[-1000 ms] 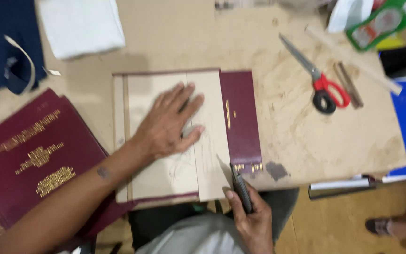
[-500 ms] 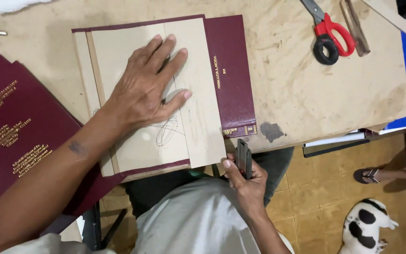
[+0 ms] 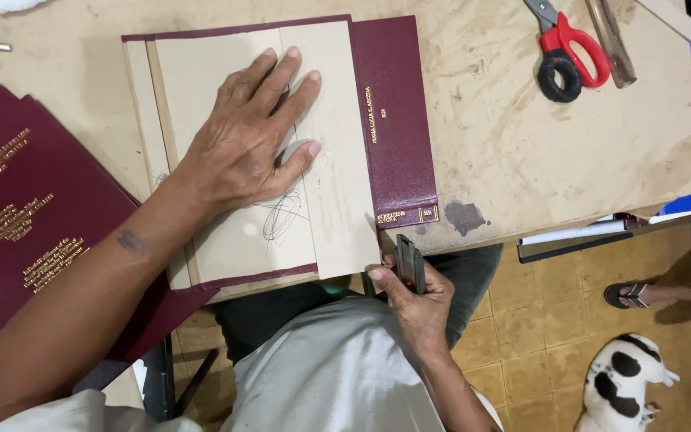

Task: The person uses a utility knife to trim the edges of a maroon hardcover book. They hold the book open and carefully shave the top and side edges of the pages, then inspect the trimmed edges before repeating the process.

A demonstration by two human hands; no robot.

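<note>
Maroon hardcovers [image 3: 17, 208]: stacked left of left hand. Left hand [image 3: 253, 148]: fingers spread, pressed flat on open book cover [image 3: 337, 160] on tabletop [image 3: 537, 168]. Right hand [image 3: 413, 300]: below cover's near edge, clenched around dark cutter [image 3: 411, 262]. Red-handled scissors [image 3: 565, 48]: far right, well apart.

Likely a small bookbinding workshop. Maroon gilt-lettered covers [image 3: 25, 216] lie at nine o'clock. Scissors [image 3: 565, 52] rest at one o'clock on the worn worktable [image 3: 537, 152].
</note>
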